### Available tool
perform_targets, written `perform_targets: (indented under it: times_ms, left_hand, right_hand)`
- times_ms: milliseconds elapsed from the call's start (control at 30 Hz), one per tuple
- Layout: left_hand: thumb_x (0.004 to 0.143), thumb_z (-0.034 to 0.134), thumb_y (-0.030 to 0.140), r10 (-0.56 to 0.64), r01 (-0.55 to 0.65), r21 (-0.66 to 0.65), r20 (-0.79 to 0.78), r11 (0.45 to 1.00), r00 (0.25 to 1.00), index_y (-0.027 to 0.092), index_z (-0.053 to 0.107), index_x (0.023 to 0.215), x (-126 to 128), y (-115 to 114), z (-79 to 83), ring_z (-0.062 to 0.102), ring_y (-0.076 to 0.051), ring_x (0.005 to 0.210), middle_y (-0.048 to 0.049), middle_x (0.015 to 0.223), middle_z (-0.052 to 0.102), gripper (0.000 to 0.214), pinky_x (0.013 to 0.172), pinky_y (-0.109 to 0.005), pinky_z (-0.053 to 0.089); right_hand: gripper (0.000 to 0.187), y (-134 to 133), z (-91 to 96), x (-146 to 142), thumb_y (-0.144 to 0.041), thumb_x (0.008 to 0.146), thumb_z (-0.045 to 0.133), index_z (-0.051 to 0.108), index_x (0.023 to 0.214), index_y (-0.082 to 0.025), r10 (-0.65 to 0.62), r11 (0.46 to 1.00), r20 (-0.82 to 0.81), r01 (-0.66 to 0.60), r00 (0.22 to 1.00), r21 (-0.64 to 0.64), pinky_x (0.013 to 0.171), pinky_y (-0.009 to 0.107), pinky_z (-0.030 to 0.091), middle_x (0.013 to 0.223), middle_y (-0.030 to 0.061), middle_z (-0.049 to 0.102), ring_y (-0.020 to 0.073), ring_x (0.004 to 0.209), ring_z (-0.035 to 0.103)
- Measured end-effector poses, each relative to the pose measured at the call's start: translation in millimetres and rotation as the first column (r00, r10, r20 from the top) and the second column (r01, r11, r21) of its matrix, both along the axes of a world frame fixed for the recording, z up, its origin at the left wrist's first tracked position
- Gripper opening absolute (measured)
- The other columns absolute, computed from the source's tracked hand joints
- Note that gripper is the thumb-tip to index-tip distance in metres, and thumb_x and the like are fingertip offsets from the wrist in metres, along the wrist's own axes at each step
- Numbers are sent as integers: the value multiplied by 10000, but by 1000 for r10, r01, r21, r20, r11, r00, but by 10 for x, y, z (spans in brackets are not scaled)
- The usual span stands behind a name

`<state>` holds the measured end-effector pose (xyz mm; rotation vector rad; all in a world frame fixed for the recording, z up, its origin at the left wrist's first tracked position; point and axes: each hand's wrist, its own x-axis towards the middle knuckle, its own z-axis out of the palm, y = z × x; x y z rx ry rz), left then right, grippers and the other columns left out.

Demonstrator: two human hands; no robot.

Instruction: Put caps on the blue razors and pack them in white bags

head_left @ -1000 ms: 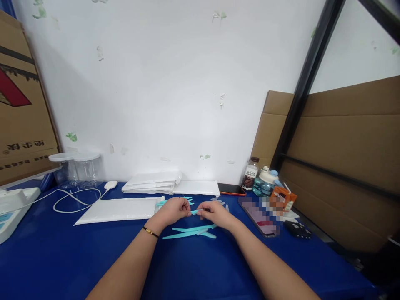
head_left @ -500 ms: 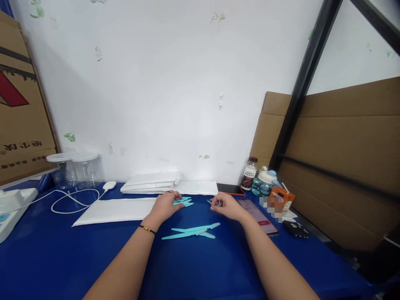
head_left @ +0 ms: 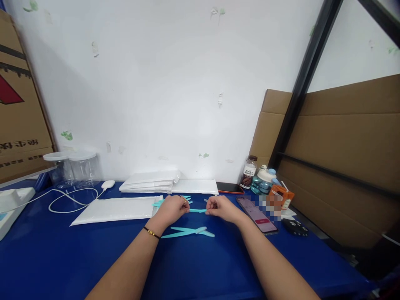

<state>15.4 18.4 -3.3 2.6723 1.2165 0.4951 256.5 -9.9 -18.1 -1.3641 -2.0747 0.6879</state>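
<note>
A slim turquoise eyebrow razor [head_left: 198, 211] stretches between my two hands, just above the blue table. My left hand [head_left: 175, 210] pinches its left end and my right hand [head_left: 220, 207] pinches the right end, so both tips are covered by fingers. Nearer me, two more turquoise razors [head_left: 187, 232] lie crossed on the table. Behind my left hand several similar razors [head_left: 158, 203] are fanned out, partly hidden by it. A small translucent strip [head_left: 205, 200] shows beside my right fingertips; whether they touch it I cannot tell.
A white padded envelope [head_left: 115, 209] lies left of my left hand, with stacked white packets [head_left: 150, 182] along the wall. To the right are a phone [head_left: 258, 214], a dark phone [head_left: 229, 188], bottles [head_left: 262, 181], an orange carton [head_left: 283, 196] and a black object [head_left: 295, 227]. A white cable [head_left: 75, 190] curls at left.
My hands have drawn closer together and now share a turquoise razor. The crossed group in front has one razor fewer. My left hand has moved slightly right, off the fanned razors.
</note>
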Motion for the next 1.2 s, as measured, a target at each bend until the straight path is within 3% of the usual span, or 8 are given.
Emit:
perform_targets:
  times_ms: [233,367,467,633,800,933,1100,1200]
  left_hand:
    - [769,544,323,347,-346,126,15,930,938,272,653,962,-255,154,62,549,-219,942,-24,919,659,227,766,-298,360]
    - [749,553,395,175,-171,-47,104,984,979,230,652,887,-191,74,52,573,-172,801,-16,854,646,236,656,-243,377]
    - [707,580,476,-6,33,-261,101,965,995,203,654,826,-130,-23,36,561,-143,670,-1,748,632,307,557,-213,368]
    - [673,617,429,-184,198,-438,75,877,980,207,674,831,-70,-101,12,553,-126,626,15,692,633,279,517,-191,361]
    - [727,543,285,-36,31,-149,-30,988,999,217,692,730,-87,-5,53,561,-141,651,-5,722,672,164,564,-224,338]
    - [775,505,285,217,-212,100,-47,972,975,233,684,752,-226,125,85,582,-187,779,-25,795,677,187,682,-270,356]
    - [778,526,326,337,-335,140,11,932,941,262,657,932,-313,192,68,544,-227,960,-40,952,637,212,784,-302,374]
    - [747,561,364,272,-279,74,85,958,958,243,619,1015,-238,129,50,552,-208,941,-44,992,607,300,778,-278,392]
  right_hand:
    - [106,60,33,193,-250,695,655,628,760,-169,-266,945,45,251,963,209,603,234,403,748,19,617,138,663,532]
    - [208,-71,65,-9,-388,721,655,649,752,-183,25,996,81,-32,996,88,617,229,406,773,12,595,131,683,525]
    - [293,-146,38,-184,-438,629,731,648,753,-185,240,971,110,-236,964,-47,555,202,386,770,-7,550,108,647,497]
    - [249,-133,1,-268,-394,671,706,598,717,-174,220,974,35,-218,975,-60,504,185,342,708,-29,504,85,593,445]
    - [238,-49,24,-87,-369,717,656,550,657,-164,91,996,-64,-91,994,-4,491,190,313,597,-39,501,86,545,417]
    - [223,62,-21,180,-340,713,644,532,635,-164,-160,986,-25,161,987,47,479,196,298,563,-38,506,90,519,421]
    - [152,103,-37,288,-294,670,677,605,713,-167,-358,928,111,340,927,153,548,221,351,664,-2,567,129,607,509]
    - [140,49,-10,161,-299,710,653,640,787,-183,-273,942,103,244,956,231,632,234,388,800,18,569,139,706,532]
